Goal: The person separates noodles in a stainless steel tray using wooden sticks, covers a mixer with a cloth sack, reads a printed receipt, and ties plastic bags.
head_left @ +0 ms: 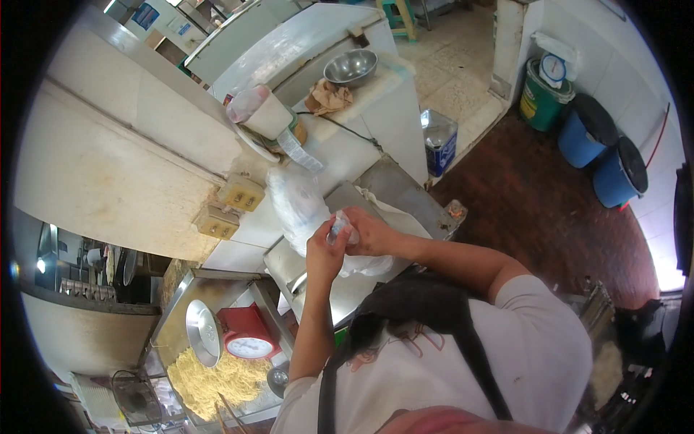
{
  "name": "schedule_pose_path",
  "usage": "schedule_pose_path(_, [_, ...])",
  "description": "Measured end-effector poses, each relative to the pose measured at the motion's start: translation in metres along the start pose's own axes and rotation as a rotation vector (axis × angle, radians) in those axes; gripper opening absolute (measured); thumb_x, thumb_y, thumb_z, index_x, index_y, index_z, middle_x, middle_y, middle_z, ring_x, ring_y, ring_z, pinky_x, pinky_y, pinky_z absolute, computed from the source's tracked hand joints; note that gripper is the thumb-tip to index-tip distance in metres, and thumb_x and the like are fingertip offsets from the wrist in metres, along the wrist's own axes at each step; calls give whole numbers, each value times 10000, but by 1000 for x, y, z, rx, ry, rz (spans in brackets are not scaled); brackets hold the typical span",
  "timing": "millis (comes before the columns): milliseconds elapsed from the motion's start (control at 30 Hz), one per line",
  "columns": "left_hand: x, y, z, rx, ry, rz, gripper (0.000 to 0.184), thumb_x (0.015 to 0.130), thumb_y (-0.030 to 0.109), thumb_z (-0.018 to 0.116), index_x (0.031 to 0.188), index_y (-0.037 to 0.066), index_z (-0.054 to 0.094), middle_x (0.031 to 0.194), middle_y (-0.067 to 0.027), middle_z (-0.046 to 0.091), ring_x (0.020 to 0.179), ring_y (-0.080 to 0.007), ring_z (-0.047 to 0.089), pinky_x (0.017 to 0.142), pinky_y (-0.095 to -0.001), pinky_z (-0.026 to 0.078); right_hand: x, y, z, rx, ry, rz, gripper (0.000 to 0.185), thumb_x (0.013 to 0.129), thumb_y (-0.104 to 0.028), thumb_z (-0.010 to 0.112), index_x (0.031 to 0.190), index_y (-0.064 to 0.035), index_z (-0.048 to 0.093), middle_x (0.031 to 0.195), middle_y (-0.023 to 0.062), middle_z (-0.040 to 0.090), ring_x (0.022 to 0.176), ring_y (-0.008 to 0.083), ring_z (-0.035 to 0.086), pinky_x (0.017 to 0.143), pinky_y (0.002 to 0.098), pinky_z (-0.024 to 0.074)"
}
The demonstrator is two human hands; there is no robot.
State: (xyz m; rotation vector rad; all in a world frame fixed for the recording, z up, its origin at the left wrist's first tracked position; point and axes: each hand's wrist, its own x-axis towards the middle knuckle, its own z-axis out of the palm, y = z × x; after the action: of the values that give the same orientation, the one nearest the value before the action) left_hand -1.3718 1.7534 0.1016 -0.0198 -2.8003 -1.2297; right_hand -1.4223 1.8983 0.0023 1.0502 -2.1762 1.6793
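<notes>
My left hand (pixel 325 247) and my right hand (pixel 370 233) meet in front of my chest, fingers closed on a crumpled clear plastic bag (pixel 340 228). Only part of that bag shows between the fingers; whether it contains anything is hard to see. Just behind the hands is a big bundle of whitish translucent plastic (pixel 295 206). More clear plastic (pixel 370 265) shows below my right hand. Beneath lies a metal work surface (pixel 285 262).
At lower left, a red scale (pixel 247 334) with a metal pan (pixel 204 333) stands by a heap of yellow noodles (pixel 213 380). A steel bowl (pixel 350 67) sits on the far counter. Blue bins (pixel 584 134), a green bucket (pixel 542 101) and a tin (pixel 439 145) stand on the floor.
</notes>
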Motion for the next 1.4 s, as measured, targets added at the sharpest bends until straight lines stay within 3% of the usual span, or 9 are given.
schedule_pose_path(433, [2, -9, 2, -28, 22, 33, 493, 909, 335, 736, 1219, -44, 678, 1004, -276, 727, 961, -372, 735, 837, -407, 558, -2, 7, 5, -26, 36, -43, 703, 766, -260, 819, 1341, -19, 496, 1292, 229, 556, 1224, 434, 522, 1050, 491, 434])
schedule_pose_path(833, [1, -3, -2, -27, 3, 34, 481, 906, 340, 730, 1215, -26, 686, 1013, -280, 721, 967, -403, 722, 843, -412, 553, 2, -11, -4, 24, -35, 95, 686, 767, -278, 813, 1343, -49, 519, 1301, 218, 563, 1242, 420, 513, 1062, 487, 421])
schedule_pose_path(1133, [2, -4, -2, -47, -10, 8, 479, 908, 338, 730, 1216, -27, 686, 1033, -281, 720, 980, -402, 720, 853, -413, 551, 3, -6, -4, 19, -33, 39, 687, 767, -281, 812, 1338, -37, 516, 1284, 217, 562, 1232, 422, 516, 1058, 489, 417])
schedule_pose_path(1233, [4, -19, 3, -26, -4, 66, 509, 926, 366, 714, 1254, -21, 672, 906, -232, 729, 828, -266, 723, 773, -364, 542, 3, -7, -4, -2, -40, 61, 683, 769, -276, 811, 1337, -39, 516, 1281, 215, 562, 1229, 420, 517, 1057, 488, 418])
schedule_pose_path(1400, [3, -17, 3, -19, 16, 85, 498, 918, 345, 717, 1253, -21, 673, 895, -223, 729, 786, -252, 708, 758, -359, 539, 0, 4, 5, -22, 0, 20, 695, 767, -274, 817, 1345, -38, 512, 1280, 216, 561, 1226, 421, 518, 1058, 484, 418])
